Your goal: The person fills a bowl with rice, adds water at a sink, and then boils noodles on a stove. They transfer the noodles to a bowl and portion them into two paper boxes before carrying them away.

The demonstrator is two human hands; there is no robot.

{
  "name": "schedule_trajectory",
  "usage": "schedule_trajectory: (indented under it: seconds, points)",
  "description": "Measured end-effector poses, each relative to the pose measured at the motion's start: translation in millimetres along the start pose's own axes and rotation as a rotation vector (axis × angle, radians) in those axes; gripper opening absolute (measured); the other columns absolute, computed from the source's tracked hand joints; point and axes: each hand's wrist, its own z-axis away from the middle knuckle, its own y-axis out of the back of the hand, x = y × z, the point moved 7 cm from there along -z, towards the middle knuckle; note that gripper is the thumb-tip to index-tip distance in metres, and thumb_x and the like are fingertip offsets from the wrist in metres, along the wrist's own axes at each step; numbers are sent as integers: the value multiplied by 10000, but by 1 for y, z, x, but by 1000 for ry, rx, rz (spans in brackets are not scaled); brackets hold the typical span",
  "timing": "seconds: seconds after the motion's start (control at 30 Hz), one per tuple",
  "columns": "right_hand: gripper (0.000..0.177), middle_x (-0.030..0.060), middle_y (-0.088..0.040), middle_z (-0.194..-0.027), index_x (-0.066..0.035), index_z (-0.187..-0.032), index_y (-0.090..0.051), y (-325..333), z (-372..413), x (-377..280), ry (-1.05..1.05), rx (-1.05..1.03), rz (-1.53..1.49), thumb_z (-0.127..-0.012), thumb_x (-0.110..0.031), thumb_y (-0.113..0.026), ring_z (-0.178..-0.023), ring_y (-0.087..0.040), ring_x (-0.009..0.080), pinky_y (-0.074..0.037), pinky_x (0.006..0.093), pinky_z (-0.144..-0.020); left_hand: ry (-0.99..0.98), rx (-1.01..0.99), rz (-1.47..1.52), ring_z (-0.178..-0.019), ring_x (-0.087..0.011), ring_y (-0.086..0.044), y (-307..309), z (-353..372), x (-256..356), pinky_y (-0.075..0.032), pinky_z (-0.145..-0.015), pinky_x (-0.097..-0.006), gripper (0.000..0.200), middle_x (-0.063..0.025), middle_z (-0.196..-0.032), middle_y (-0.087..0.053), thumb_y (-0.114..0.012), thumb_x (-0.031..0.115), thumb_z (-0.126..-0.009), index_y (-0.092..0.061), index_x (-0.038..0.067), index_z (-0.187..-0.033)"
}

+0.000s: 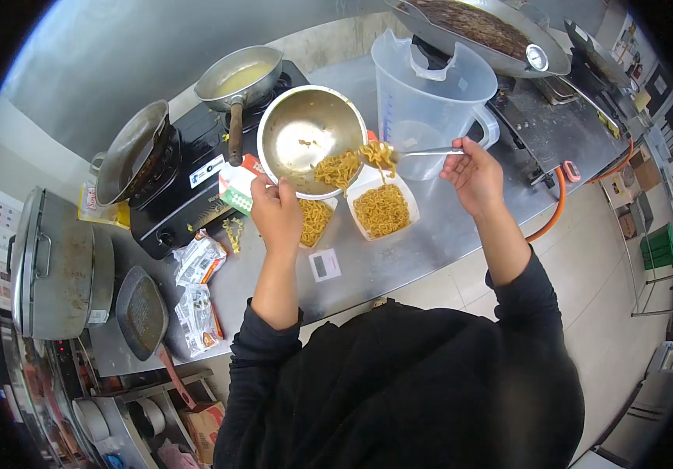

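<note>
My left hand [278,213] grips the near rim of a steel mixing bowl [297,129], which is tilted toward me. Some noodles [337,170] lie at the bowl's lower right edge. Between the fingers of my right hand [474,176] is the handle of a metal fork or spoon [430,152]; the noodles on it hide its head. That clump of noodles [380,155] hangs just right of the bowl, above a white paper box [413,205] holding noodles. A second box of noodles [314,222] stands to its left, partly hidden by my left hand and the bowl.
A clear plastic jug [430,94] stands behind the boxes. At left, a saucepan [242,74] and a wok [129,156] sit on a gas stove [188,195]. Torn packets [198,313], a frying pan [141,313] and a small white device [324,266] lie on the steel counter [399,270].
</note>
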Motion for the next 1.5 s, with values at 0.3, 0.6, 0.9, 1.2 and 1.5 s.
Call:
schedule_trajectory:
  seconds: [0.3, 0.6, 0.9, 1.2, 1.5]
  points:
    - [207, 88, -541, -642, -25, -883, -488, -14, 4, -22, 100, 2, -45, -853, -221, -427, -604, -546, 179, -481, 325, -601, -21, -11, -120, -526, -130, -561, 6, -1, -12, -436, -520, -246, 188, -116, -609, -585, -499, 130, -801, -417, -7, -902]
    - [206, 87, -543, -643, -17, -892, -497, -14, 18, -55, 228, 13, 6, -853, -207, -428, -589, -548, 182, -491, 323, -586, -38, -6, -70, -505, -157, -517, 8, -11, -3, -403, -509, -284, 217, -103, -584, -550, -493, 143, -793, -435, -31, -909]
    - [222, 77, -568, -672, -15, -858, -539, 10, 36, 1, 294, 0, 754, -856, -215, -442, -586, -544, 160, -461, 307, -592, -84, 0, 105, -463, -114, -441, 6, -22, 23, -354, -461, -265, 158, -53, -537, -494, -492, 126, -790, -424, -9, -839]
    - [215, 60, -570, -666, 1, -837, -551, -21, 68, -21, 714, -60, 1047, -853, -201, -478, -575, -535, 134, -447, 283, -564, -93, -35, 284, -513, -90, -504, 3, -25, 44, -395, -480, -222, 142, -62, -587, -538, -485, 93, -802, -429, -23, -861]
    - [203, 50, -525, -672, -17, -868, -509, -30, 40, 78, 47, 39, 264, -861, -215, -465, -602, -527, 112, -477, 254, -559, -32, 10, 295, -551, -88, -532, 52, -19, 54, -435, -492, -224, 147, -75, -619, -561, -483, 73, -807, -425, -29, -896]
